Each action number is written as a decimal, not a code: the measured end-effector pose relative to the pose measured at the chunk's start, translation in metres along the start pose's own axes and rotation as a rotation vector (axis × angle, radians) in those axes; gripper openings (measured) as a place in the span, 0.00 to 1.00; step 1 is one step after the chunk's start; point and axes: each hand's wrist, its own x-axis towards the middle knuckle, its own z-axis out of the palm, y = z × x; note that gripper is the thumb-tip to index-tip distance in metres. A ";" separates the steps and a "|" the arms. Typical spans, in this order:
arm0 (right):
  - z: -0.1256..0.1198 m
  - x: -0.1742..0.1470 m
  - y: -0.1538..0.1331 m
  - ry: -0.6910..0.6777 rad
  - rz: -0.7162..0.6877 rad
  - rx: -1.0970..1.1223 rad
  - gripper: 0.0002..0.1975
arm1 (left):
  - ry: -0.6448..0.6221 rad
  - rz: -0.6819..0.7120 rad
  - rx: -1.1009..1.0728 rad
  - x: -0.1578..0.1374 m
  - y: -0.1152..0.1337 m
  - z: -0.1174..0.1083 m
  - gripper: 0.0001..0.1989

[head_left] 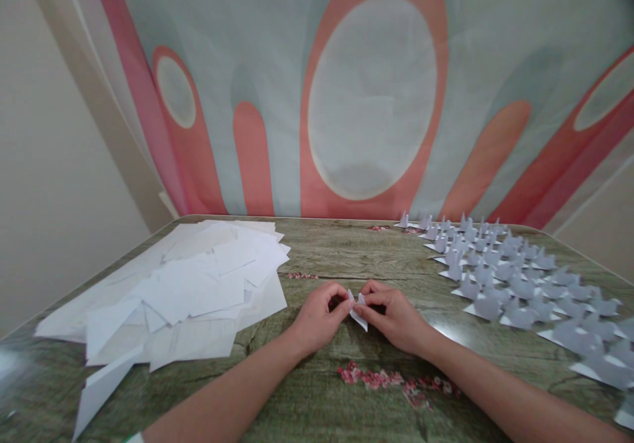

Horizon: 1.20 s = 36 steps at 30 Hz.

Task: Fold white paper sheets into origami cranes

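A small folded white paper piece (360,320) is held between my two hands, just above the middle of the table. My left hand (324,316) pinches its left side between thumb and index finger. On the other side, my right hand (393,312) grips it in the same way, thumb in front and fingers behind. Narrow points stick up from the paper between the fingertips, and one pointed flap hangs down toward me. The fingers cover much of its shape.
Loose white paper sheets (198,291) lie in a heap on the left. Several rows of folded paper figures (522,288) stand on the right. The wood-patterned table (297,390) has printed pink flowers (376,378). Behind its far edge hangs a patterned cloth (277,47).
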 end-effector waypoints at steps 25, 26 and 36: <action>0.000 -0.003 0.002 0.062 -0.014 -0.112 0.13 | -0.052 0.004 0.092 -0.002 0.001 -0.002 0.03; 0.001 -0.002 0.003 0.063 -0.010 -0.110 0.13 | -0.045 0.007 0.100 -0.002 0.001 -0.002 0.03; -0.002 -0.001 0.005 0.090 -0.031 -0.033 0.09 | -0.042 0.011 0.121 -0.001 0.000 -0.001 0.04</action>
